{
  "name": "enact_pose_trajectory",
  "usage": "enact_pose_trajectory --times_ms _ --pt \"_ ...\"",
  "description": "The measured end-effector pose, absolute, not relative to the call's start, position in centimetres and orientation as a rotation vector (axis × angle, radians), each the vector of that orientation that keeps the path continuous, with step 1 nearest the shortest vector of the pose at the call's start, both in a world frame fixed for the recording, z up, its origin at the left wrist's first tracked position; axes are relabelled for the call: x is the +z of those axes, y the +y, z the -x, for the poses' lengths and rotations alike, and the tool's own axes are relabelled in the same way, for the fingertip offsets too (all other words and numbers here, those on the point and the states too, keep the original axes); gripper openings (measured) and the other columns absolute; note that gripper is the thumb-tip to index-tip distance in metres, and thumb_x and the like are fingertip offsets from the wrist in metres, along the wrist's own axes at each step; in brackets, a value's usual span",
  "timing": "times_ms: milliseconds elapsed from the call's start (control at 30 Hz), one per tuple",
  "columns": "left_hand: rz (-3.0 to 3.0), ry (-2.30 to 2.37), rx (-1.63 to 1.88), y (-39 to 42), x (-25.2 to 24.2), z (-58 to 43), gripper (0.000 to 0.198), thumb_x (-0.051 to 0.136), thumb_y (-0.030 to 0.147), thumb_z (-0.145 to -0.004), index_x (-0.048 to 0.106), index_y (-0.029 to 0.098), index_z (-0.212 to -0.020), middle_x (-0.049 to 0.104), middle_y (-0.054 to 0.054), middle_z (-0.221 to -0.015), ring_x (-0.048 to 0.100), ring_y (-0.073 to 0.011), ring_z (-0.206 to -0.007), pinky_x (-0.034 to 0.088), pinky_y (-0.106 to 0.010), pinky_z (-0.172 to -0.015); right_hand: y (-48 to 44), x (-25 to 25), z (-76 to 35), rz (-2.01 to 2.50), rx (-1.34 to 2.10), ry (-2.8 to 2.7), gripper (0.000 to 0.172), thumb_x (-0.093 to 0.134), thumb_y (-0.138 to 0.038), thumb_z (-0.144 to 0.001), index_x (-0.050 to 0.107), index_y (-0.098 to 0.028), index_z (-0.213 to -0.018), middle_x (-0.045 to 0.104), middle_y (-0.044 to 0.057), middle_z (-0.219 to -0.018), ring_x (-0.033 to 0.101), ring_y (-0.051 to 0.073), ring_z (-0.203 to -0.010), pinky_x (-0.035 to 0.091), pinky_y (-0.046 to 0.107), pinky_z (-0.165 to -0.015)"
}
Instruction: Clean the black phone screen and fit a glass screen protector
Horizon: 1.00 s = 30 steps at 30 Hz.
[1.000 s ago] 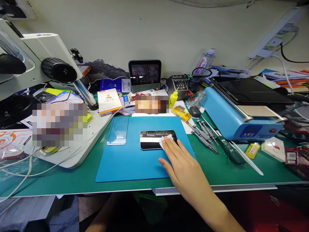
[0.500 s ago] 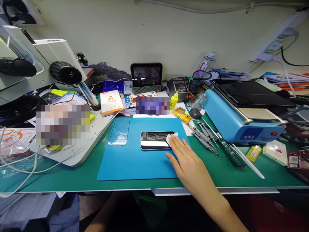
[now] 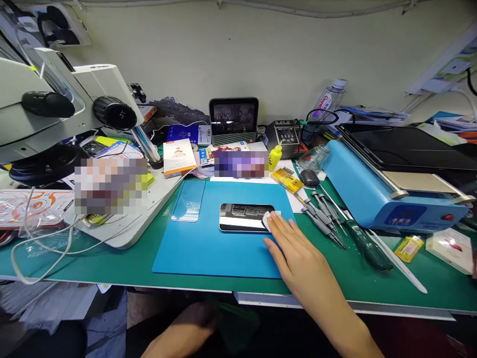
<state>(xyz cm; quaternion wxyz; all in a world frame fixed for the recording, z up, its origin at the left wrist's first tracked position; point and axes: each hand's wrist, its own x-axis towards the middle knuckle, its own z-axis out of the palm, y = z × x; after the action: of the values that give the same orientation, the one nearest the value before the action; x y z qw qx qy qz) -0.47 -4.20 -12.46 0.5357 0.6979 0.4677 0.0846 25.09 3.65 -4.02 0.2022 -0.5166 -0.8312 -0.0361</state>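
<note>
A smartphone (image 3: 242,219) lies flat, its dark glossy face up, on the blue work mat (image 3: 208,258). My right hand (image 3: 298,248) is over its right end, fingertips pressing a small white wipe (image 3: 266,220) against the glass. The fingers lie close together and the thumb stands apart from them. To the left of the phone, a clear glass screen protector (image 3: 188,201) rests on the mat. Below the table's front edge is my left hand (image 3: 197,318), in shadow and blurred, so its fingers do not show clearly.
A microscope (image 3: 115,113) on a white base stands at the left. Screwdrivers (image 3: 322,226), a green-handled tool (image 3: 370,248) and a white stick lie right of the mat. Behind them sits a blue machine (image 3: 372,194). A yellow bottle (image 3: 275,157) and a small screen device (image 3: 234,117) stand at the back.
The view has shifted somewhat to the left. My left hand has come up further into view below the table edge. My right hand stays at the phone's right end with the wipe.
</note>
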Motion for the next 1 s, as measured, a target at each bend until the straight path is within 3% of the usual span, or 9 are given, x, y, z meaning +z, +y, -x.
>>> enact_pose_trajectory --times_ms 133,300,333,400,467,600,800,900,1000 --pt "-1.696 1.021 0.067 -5.1 -8.4 1.2 0.042 0.048 0.054 -0.104 0.071 0.024 -0.086 0.072 0.0 -0.085 0.065 -0.017 -0.074 0.052 -0.025 -0.07 5.8 -3.6 -24.6 1.442 -0.092 -2.277 0.046 0.045 -0.028 -0.109 0.055 -0.014 -0.152 0.057 0.013 -0.153 0.056 0.029 -0.142 0.045 0.053 -0.121" --pt "-1.852 1.342 0.484 -2.7 -0.9 3.9 0.052 0.031 0.053 -0.11 0.061 0.023 -0.079 0.066 0.0 -0.077 0.061 -0.0148 -0.071 0.047 -0.023 -0.067 4.7 -4.1 -25.6 1.343 -0.189 -2.245 0.038 0.047 -0.018 -0.107 0.067 -0.014 -0.139 0.068 0.01 -0.142 0.067 0.027 -0.13 0.053 0.047 -0.115" --pt "-1.897 1.516 0.592 -1.7 -0.2 4.5 0.051 0.032 0.054 -0.109 0.061 0.023 -0.082 0.066 -0.001 -0.079 0.062 -0.0164 -0.073 0.047 -0.025 -0.067 4.4 -4.0 -26.0 1.312 -0.192 -2.241 0.037 0.047 -0.016 -0.106 0.07 -0.015 -0.135 0.071 0.009 -0.138 0.07 0.026 -0.126 0.055 0.046 -0.113" --pt "-1.997 1.906 0.712 0.4 0.2 5.4 0.041 0.04 0.058 -0.106 0.064 0.025 -0.107 0.07 -0.004 -0.103 0.067 -0.0227 -0.094 0.052 -0.031 -0.081 4.2 -3.6 -27.0 1.276 -0.155 -2.226 0.034 0.049 -0.015 -0.105 0.076 -0.019 -0.126 0.078 0.006 -0.127 0.075 0.025 -0.116 0.06 0.043 -0.106" --pt "-2.193 2.163 0.706 2.0 -0.5 5.6 0.054 0.038 0.064 -0.104 0.058 0.02 -0.129 0.066 -0.012 -0.122 0.065 -0.0313 -0.112 0.051 -0.042 -0.095 4.5 -2.7 -28.2 1.307 -0.099 -2.171 0.03 0.052 -0.022 -0.105 0.078 -0.021 -0.119 0.082 0.004 -0.117 0.079 0.025 -0.104 0.063 0.04 -0.097" --pt "-2.368 2.446 0.33 4.0 -2.3 4.2 0.076 0.04 0.071 -0.1 0.05 0.007 -0.14 0.066 -0.021 -0.118 0.067 -0.0361 -0.103 0.054 -0.045 -0.088 6.5 -0.2 -31.3 1.542 -0.185 -1.909 0.033 0.051 -0.039 -0.106 0.077 -0.021 -0.116 0.081 0.008 -0.111 0.078 0.028 -0.096 0.062 0.041 -0.084" --pt "-2.296 2.585 0.138 7.0 -2.8 2.1 0.073 0.048 0.062 -0.101 0.049 0.003 -0.145 0.067 -0.022 -0.114 0.065 -0.0366 -0.104 0.054 -0.042 -0.083 9.6 0.8 -34.5 1.824 -0.59 -1.935 0.043 0.039 -0.04 -0.106 0.073 -0.019 -0.122 0.074 0.016 -0.109 0.072 0.037 -0.094 0.052 0.04 -0.056" --pt "-2.324 2.529 0.181 7.9 -2.9 2.4 0.059 0.047 0.046 -0.105 0.048 0.003 -0.147 0.068 -0.022 -0.116 0.064 -0.0351 -0.108 0.054 -0.042 -0.087 9.8 0.2 -34.7 1.778 -0.643 -1.961 0.045 0.04 -0.038 -0.104 0.065 -0.016 -0.135 0.069 0.022 -0.121 0.068 0.042 -0.105 0.059 0.048 -0.065" --pt "-2.342 2.461 0.269 7.9 -3.0 3.5 0.056 0.051 0.04 -0.103 0.048 0.004 -0.146 0.067 -0.021 -0.118 0.064 -0.0355 -0.111 0.054 -0.044 -0.09 9.2 -0.1 -34.1 1.706 -0.55 -1.919 0.049 0.045 -0.037 -0.104 0.054 -0.017 -0.148 0.061 0.025 -0.137 0.062 0.046 -0.12 0.058 0.061 -0.09"
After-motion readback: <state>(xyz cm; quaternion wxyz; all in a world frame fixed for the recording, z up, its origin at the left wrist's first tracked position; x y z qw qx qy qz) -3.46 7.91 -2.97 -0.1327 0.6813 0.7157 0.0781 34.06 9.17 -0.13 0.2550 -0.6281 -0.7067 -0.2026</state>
